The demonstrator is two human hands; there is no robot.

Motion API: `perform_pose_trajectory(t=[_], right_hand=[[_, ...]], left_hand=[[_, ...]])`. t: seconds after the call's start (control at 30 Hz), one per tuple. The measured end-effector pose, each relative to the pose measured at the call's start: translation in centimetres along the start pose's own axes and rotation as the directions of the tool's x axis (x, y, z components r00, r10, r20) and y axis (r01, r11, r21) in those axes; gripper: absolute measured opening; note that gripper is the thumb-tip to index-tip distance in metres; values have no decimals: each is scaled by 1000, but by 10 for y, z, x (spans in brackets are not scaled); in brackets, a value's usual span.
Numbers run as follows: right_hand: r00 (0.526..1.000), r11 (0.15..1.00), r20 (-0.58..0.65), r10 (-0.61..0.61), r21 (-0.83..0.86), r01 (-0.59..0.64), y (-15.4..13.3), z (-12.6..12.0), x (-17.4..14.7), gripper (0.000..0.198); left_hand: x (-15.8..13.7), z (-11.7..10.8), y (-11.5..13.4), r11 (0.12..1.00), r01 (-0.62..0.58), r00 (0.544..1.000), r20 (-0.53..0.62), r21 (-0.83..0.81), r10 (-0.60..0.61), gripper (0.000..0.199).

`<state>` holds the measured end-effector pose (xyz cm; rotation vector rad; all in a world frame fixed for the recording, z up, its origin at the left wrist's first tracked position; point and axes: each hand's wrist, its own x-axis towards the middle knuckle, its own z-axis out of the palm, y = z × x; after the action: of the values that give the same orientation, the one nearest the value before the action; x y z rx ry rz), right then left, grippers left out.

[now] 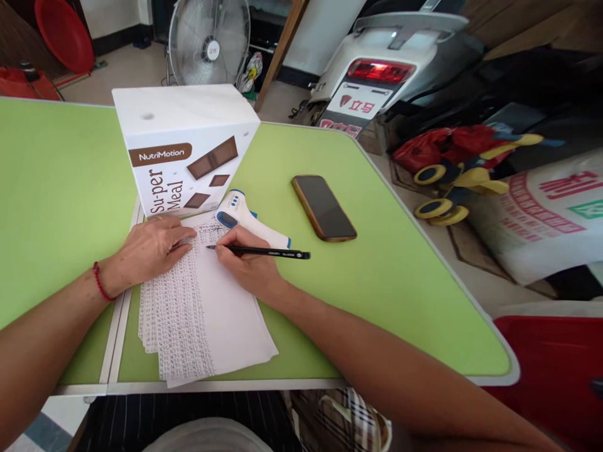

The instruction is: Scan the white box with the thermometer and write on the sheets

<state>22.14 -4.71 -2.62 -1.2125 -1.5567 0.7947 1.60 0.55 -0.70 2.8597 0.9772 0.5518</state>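
So we've got a green table (400, 301) with a small stack of paper (230, 320) at its near side, rows of tiny handwriting filling the left part of the top sheet and plain white on the right. Our right hand (249, 260) is pinching a black pen (276, 252) between thumb and fingers, tip over the upper part of that sheet, though we can't tell if it's touching. Our left hand (151, 248) lies palm down on the written side, fingers loosely spread, with a red bracelet (97, 282) at the wrist. A white box (188, 147) stands just past the paper on the far side, a white and blue thermometer (257, 229) lies just beyond our right hand, and a phone (325, 207) sits face up farther right. Beyond the table we see a fan (210, 41) and, to its right, a scooter (372, 69)
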Motion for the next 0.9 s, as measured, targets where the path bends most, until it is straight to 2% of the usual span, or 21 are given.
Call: perform_pose_trajectory(t=[0.2,0.53,0.6,0.73,0.8,0.9], right_hand=[[1000,1000,-29,-9,18,10,2,0,-1,10],[1000,998,18,-5,-68,6,0,-2,-1,13],[998,990,-27,-55,-129,51,-1,-3,-3,12],[953,934,-79,-293,-237,268,-1,-7,-5,8],[927,890,-21,-375,-287,354,2,-10,-4,14],[897,807,106,-429,-401,433,11,-14,-2,24]], left_hand=[[0,-1,0,1000,3,1000,3,8,-4,26],[0,-1,1,1000,13,1000,14,-8,-13,27],[0,-1,1,1000,18,1000,11,-10,-18,27],[-1,-2,0,1000,21,1000,21,-11,-20,26],[-1,-1,0,1000,25,999,23,-4,-24,25],[-1,-2,2,1000,1,1000,7,-14,-1,24]])
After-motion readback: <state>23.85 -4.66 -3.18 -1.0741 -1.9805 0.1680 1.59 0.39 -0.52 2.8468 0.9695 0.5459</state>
